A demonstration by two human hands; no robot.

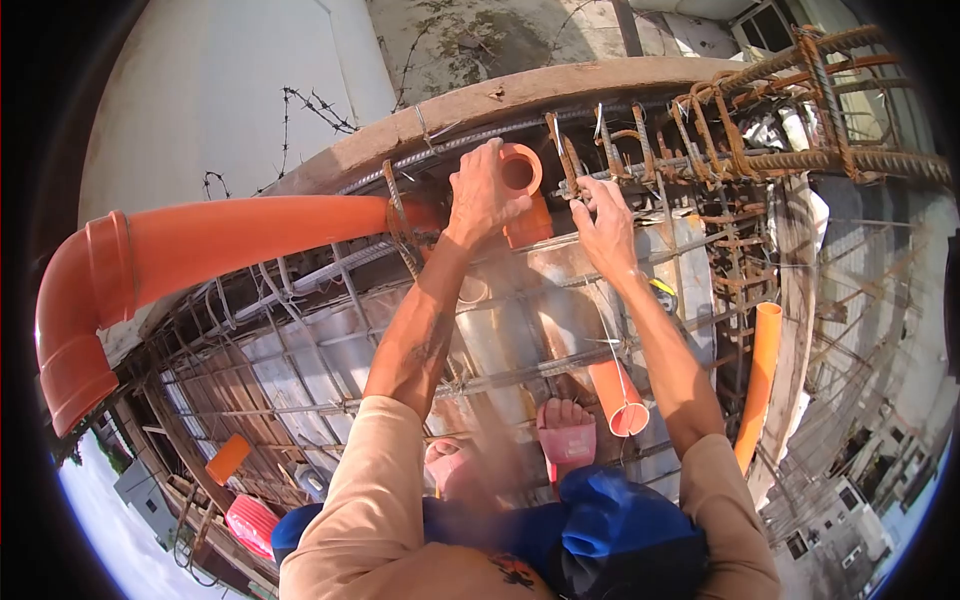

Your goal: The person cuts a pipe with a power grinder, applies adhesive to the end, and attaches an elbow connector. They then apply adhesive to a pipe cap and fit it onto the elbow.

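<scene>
My left hand (pixel 484 198) is closed against the side of an orange pipe fitting (pixel 520 170), whose round open mouth faces up toward me. A long orange pipe (pixel 260 228) runs in from the left to the fitting, ending in a large elbow (pixel 80 320). My right hand (pixel 606 225) is just right of the fitting, beside a rusty rebar stirrup (pixel 566 150). Its thumb and fingers are curled together near the bar; whatever they pinch is too small to make out. Below, a short orange pipe (pixel 620 395) lies with a thin white string across it.
A wooden beam (pixel 500 92) edges the rebar cage (pixel 740 160) in front. My sandalled feet (pixel 566 430) stand among the wire mesh and metal sheets (pixel 510 350). Another orange pipe (pixel 760 375) leans at right; barbed wire (pixel 318 108) sticks up at upper left.
</scene>
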